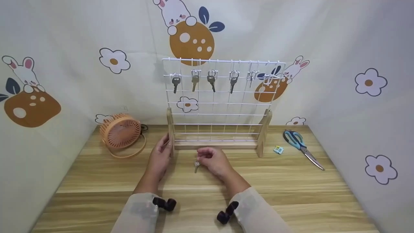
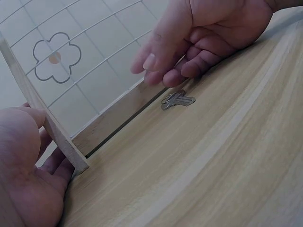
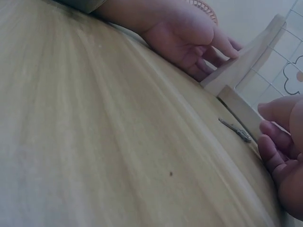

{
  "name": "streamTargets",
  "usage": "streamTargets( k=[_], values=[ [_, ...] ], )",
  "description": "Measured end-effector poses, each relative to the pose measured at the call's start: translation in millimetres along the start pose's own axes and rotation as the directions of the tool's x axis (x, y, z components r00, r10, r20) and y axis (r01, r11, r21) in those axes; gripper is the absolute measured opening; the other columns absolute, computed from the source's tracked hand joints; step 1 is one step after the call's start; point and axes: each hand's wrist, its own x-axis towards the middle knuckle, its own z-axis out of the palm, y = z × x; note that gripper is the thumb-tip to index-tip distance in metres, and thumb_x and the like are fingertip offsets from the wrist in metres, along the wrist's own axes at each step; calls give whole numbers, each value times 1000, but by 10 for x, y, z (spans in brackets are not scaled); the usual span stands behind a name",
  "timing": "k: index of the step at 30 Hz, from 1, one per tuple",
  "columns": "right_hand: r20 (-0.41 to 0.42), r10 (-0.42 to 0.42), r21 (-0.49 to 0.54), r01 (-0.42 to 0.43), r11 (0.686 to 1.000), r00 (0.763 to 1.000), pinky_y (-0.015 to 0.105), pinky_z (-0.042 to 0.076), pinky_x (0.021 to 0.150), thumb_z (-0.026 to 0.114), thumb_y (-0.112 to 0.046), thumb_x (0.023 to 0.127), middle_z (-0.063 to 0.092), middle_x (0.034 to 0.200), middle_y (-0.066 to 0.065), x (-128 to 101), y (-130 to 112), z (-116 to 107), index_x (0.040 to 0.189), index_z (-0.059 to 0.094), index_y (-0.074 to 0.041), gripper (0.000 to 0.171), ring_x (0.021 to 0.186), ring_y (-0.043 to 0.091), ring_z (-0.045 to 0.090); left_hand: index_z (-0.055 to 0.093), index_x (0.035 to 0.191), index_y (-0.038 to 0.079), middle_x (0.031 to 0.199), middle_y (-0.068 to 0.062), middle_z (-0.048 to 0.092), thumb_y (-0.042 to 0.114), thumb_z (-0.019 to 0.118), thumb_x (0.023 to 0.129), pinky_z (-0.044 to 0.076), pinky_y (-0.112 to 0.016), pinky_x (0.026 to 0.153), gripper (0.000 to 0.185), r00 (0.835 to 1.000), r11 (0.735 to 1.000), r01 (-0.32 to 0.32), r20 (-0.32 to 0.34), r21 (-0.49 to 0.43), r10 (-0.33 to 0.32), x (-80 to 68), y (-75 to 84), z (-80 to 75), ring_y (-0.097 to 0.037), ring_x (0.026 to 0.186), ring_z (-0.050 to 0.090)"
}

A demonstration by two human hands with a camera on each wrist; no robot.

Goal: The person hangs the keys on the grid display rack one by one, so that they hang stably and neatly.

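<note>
A white wire grid rack [image 1: 223,60] stands in a wooden base near the wall, with several keys [image 1: 233,83] hanging from hooks in a row. My left hand [image 1: 160,159] grips the left wooden leg [image 1: 170,127] low down, thumb and fingers on either side. On the tabletop before the base lies a small bunch of metal keys [image 2: 178,100] on a ring. Just over it is my right hand [image 1: 216,160], fingers loosely bent and holding nothing, with fingertips close to the ring. The right wrist view shows those keys [image 3: 235,130] lying flat beside the fingers.
An orange fan [image 1: 122,132] with a cord stands left of the rack. To the right lie a small light-blue item [image 1: 278,149] and blue-handled scissors [image 1: 300,145], blades toward the front. A patterned cloth backdrop [image 1: 139,29] surrounds the wooden table [image 1: 291,194].
</note>
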Motion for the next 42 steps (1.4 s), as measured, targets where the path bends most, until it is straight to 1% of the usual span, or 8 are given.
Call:
streamTargets(
  k=[9, 16, 24, 30, 33, 37, 39, 42],
  values=[
    [53, -39, -258, 51, 965, 998, 26, 57, 88, 79, -3, 92, 79, 106, 9, -3, -13, -3, 114, 80, -4, 23, 95, 11, 65, 40, 166, 21, 172, -6, 40, 35, 54, 114, 37, -49, 130, 56, 1000, 1000, -2, 5, -3, 2, -3, 6, 6, -29, 160, 38],
    [57, -49, -299, 64, 952, 997, 26, 58, 87, 80, -4, 91, 81, 105, 6, -25, -22, -7, 110, 82, -7, 19, 94, 9, 66, 41, 166, 23, 172, -5, 40, 34, 54, 114, 39, -48, 129, 55, 1000, 1000, -3, -2, 10, 3, 9, -22, -5, -29, 159, 40],
    [31, -47, -194, 52, 980, 998, 23, 60, 88, 76, -4, 96, 84, 105, 6, -34, 14, -23, 104, 83, -7, 12, 96, 10, 75, 38, 167, 22, 171, -7, 40, 34, 51, 115, 38, -49, 130, 55, 999, 999, -30, 29, 12, 29, 8, -32, -17, -29, 159, 39],
    [-68, -10, 27, 12, 1000, 998, 20, 60, 80, 80, -12, 96, 82, 108, 8, -6, -96, -124, 114, 81, 0, 22, 92, 8, 72, 39, 166, 20, 171, -8, 41, 33, 52, 115, 38, -47, 130, 54, 1000, 1000, -22, 20, -11, 23, 16, -27, -9, -28, 159, 39],
    [-135, -16, 152, 36, 988, 991, 23, 62, 80, 80, -11, 95, 82, 105, 8, -20, -302, -240, 117, 78, 5, 28, 89, 9, 72, 40, 166, 20, 171, -8, 41, 32, 52, 115, 38, -47, 130, 54, 1000, 1000, -21, 14, -16, 22, 19, -27, -8, -28, 159, 40],
    [-201, -41, 316, 104, 943, 979, 31, 66, 81, 80, -4, 95, 81, 96, 6, -109, -643, -419, 114, 77, 8, 22, 84, 13, 74, 40, 166, 20, 171, -7, 41, 31, 53, 114, 38, -47, 130, 54, 1000, 1000, -16, 2, -8, 16, 20, -30, -4, -28, 158, 40],
    [-239, -57, 362, 143, 921, 969, 30, 66, 79, 79, 0, 94, 79, 92, 3, -165, -791, -513, 111, 78, 7, 18, 81, 15, 73, 40, 166, 21, 171, -7, 41, 32, 53, 114, 39, -46, 129, 54, 1000, 1000, -10, -2, -1, 10, 28, -34, -5, -28, 158, 41],
    [-284, -87, 371, 193, 908, 955, 28, 65, 77, 78, 1, 95, 78, 89, 2, -239, -969, -702, 107, 80, 3, 13, 79, 17, 73, 40, 166, 22, 171, -6, 41, 32, 53, 114, 40, -46, 129, 54, 1000, 1000, -4, -5, 2, 4, 32, -34, -4, -27, 158, 41]
  ],
)
